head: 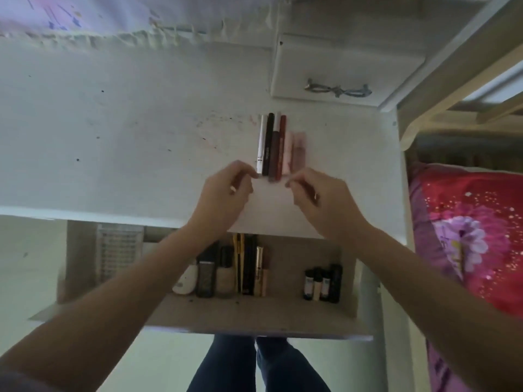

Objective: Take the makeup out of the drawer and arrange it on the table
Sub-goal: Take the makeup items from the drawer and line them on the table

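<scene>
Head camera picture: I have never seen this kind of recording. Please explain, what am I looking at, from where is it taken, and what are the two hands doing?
There is no machine here. A person wears one wide-angle camera on the head, so the single picture looks down at their own arms.

The left hand and the right hand reach over a white table. On it lies a tidy row of slim makeup sticks, side by side: white, black, brown, dark red and pinkish ones. The fingertips of both hands are at the near ends of the row, apparently straightening it; neither hand visibly lifts anything.

Below the table edge an open drawer still holds more makeup: bottles and tubes and small dark vials. The person's legs show beneath, and a red floral cloth at the right.
</scene>
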